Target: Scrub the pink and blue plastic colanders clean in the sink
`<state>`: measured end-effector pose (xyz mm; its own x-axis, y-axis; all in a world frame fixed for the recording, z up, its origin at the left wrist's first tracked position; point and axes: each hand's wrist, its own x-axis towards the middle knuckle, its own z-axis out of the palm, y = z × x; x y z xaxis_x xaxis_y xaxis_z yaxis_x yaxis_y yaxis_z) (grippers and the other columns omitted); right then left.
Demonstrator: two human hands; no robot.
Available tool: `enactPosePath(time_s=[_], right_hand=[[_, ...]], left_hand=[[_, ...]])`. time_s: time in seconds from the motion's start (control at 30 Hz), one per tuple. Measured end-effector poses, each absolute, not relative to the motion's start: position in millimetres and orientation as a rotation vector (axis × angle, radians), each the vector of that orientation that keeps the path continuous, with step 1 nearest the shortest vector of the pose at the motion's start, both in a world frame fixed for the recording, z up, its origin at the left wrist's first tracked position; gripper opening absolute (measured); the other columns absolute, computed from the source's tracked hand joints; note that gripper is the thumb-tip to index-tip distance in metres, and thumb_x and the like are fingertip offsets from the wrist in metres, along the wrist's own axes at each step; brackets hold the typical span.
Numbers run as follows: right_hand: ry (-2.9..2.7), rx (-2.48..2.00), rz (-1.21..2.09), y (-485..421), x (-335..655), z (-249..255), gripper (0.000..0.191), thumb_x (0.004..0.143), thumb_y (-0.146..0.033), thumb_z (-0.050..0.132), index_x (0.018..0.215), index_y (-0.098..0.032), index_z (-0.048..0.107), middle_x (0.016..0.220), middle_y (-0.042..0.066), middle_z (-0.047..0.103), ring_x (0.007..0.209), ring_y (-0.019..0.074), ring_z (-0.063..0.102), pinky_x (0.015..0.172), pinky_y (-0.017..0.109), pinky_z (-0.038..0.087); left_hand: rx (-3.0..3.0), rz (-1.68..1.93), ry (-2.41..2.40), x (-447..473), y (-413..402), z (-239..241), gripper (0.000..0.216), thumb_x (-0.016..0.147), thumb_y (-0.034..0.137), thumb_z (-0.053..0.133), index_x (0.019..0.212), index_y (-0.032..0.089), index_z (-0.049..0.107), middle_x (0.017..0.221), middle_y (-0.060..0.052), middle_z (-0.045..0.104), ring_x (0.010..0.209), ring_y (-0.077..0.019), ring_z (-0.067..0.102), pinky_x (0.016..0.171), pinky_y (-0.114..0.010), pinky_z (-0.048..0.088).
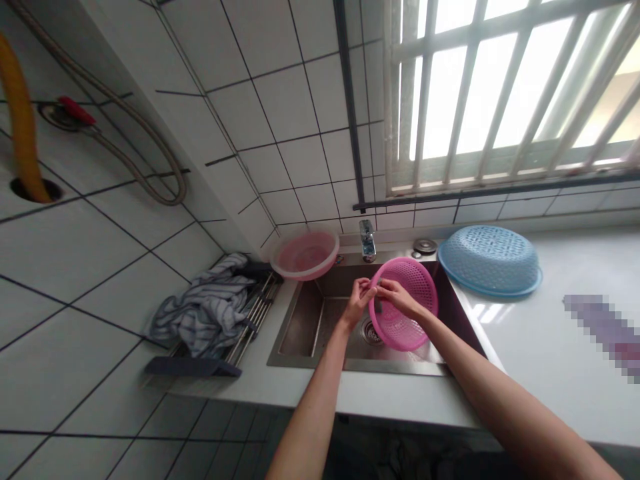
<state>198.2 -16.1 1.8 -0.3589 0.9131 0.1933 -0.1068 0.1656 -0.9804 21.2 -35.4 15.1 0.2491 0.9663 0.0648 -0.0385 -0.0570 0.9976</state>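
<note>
A pink plastic colander [406, 333] is held tilted over the steel sink [295, 327], its open side towards me. My left hand [359, 301] is closed at the left rim, fingers on the outside and thumb against the edge. Across the colander's mouth reaches my right hand [397, 297], its fingers pinched at the same stretch of rim, close to my left fingertips. A small greyish patch shows just below the right fingers; what it is I cannot make out. The sink drain [371, 331] lies under the colander's left side.
Behind the sink stands a chrome faucet [367, 241], with a drain stopper [425, 247] beside it. A pink basin [306, 255] rests at the back left corner. A striped cloth [205, 307] covers a rack [257, 307] at left. An upturned blue basket [489, 260] is on the right counter [565, 367].
</note>
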Motion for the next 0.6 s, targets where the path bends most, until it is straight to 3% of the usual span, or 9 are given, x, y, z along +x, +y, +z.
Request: enactPosePath(time_s=[0.1,0.27,0.43,0.6], right_hand=[[-1.643,-0.763,1.438,-27.8,181.0,-2.7,0.03,0.086,-0.049,0.071,0.091,-0.019,0.072,0.087,0.006,0.071,0.073,0.0196,0.06,0.069,0.031,0.05],[-1.565,-0.823,1.26,-18.4,186.7,-4.7,0.028,0.084,-0.048,0.069,0.089,-0.02,0.072,0.089,0.006,0.073,0.08,0.0226,0.062,0.076,0.034,0.051],[-1.3,-0.981,1.082,-4.6,206.3,-0.3,0.036,0.087,-0.056,0.065,0.087,-0.019,0.066,0.085,0.005,0.069,0.076,0.0205,0.059,0.073,0.032,0.049],[-1.674,-0.806,1.344,-26.0,180.0,-6.9,0.04,0.088,-0.057,0.067,0.094,-0.018,0.071,0.086,0.005,0.071,0.074,0.0188,0.059,0.069,0.03,0.048]], left_hand=[[1.331,1.084,0.967,18.6,-36.0,17.8,0.083,0.084,0.059,0.076,0.152,0.027,0.04,0.145,-0.015,0.06,0.13,-0.0292,0.06,0.115,-0.048,0.043],[1.423,1.013,0.912,19.0,-33.3,20.1,0.061,0.088,0.05,0.071,0.14,0.02,0.059,0.144,-0.014,0.064,0.134,-0.0332,0.057,0.118,-0.044,0.041],[1.32,1.012,0.816,23.8,-34.6,19.8,0.06,0.093,0.05,0.067,0.145,0.021,0.056,0.149,-0.012,0.061,0.136,-0.0337,0.056,0.118,-0.045,0.041],[1.304,1.067,0.796,19.8,-31.1,14.9,0.053,0.096,0.052,0.063,0.137,0.019,0.062,0.145,-0.014,0.064,0.137,-0.0333,0.055,0.122,-0.045,0.037]])
